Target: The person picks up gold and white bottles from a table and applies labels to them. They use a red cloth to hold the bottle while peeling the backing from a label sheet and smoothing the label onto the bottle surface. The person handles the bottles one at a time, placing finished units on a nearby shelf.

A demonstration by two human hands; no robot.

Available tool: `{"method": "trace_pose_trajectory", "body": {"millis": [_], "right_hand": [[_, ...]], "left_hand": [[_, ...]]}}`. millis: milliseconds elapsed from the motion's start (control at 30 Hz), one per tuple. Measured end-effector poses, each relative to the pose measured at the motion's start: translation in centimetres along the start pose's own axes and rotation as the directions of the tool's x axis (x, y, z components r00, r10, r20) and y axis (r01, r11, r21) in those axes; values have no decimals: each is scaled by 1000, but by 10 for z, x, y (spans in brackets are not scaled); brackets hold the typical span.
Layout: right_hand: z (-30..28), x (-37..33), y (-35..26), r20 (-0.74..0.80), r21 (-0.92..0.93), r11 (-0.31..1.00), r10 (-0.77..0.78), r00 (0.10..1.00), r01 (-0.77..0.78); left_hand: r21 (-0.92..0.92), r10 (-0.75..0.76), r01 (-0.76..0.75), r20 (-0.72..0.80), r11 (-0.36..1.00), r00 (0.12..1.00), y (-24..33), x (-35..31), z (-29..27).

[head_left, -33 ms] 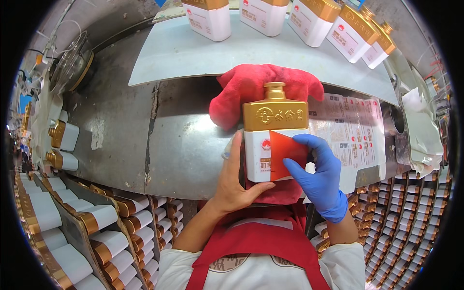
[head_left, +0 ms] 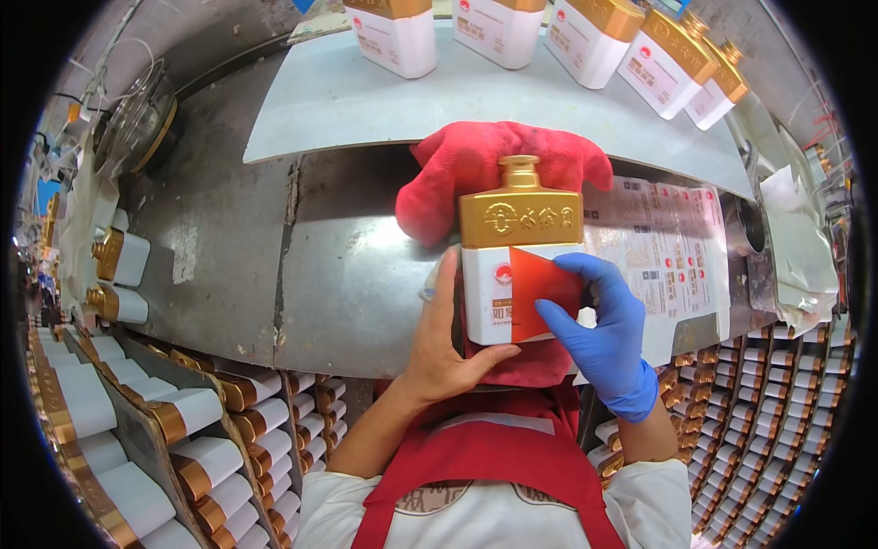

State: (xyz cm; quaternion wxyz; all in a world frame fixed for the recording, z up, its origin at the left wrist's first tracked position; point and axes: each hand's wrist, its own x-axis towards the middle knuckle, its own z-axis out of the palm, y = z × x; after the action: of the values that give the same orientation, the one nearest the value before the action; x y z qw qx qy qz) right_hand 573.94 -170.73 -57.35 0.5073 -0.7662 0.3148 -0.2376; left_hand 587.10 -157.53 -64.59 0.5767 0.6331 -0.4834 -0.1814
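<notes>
A flat white bottle with an embossed gold shoulder and neck faces up, its neck pointing away from me. My bare left hand grips its left side and lower edge, thumb along the bottom. A red-orange flexible piece, maybe a scraper, lies against the right half of the bottle's front, beside a printed label. My right hand, in a blue glove, pinches that piece between thumb and fingers. Beneath and behind the bottle is a bunched red cloth.
Several similar bottles stand on a pale raised board at the back. Printed label sheets lie at the right of the metal table. Racks of bottles fill both lower sides; two bottles lie at the table's left edge.
</notes>
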Motion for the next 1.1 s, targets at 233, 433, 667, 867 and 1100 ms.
{"method": "trace_pose_trajectory", "body": {"millis": [233,433,667,867,1100], "right_hand": [[-1,1,1,2,5,1000,14,1000,-14],[0,1,-1,0,18,1000,10,1000,-10],[0,0,2,10,14,1000,-19,1000,18],[1,0,0,15,21,999,-36,999,36],[-6,-4,-3,9,82,996,-45,999,45]], "left_hand": [[-1,-3,3,10,1000,1000,-1,-1,0],[-17,-8,8,13,1000,1000,-1,-1,-1],[-66,-38,39,24,997,999,3,-3,-1],[-12,-16,16,2,1000,1000,4,-2,-1],[-78,-30,33,47,996,998,3,-2,-2]]}}
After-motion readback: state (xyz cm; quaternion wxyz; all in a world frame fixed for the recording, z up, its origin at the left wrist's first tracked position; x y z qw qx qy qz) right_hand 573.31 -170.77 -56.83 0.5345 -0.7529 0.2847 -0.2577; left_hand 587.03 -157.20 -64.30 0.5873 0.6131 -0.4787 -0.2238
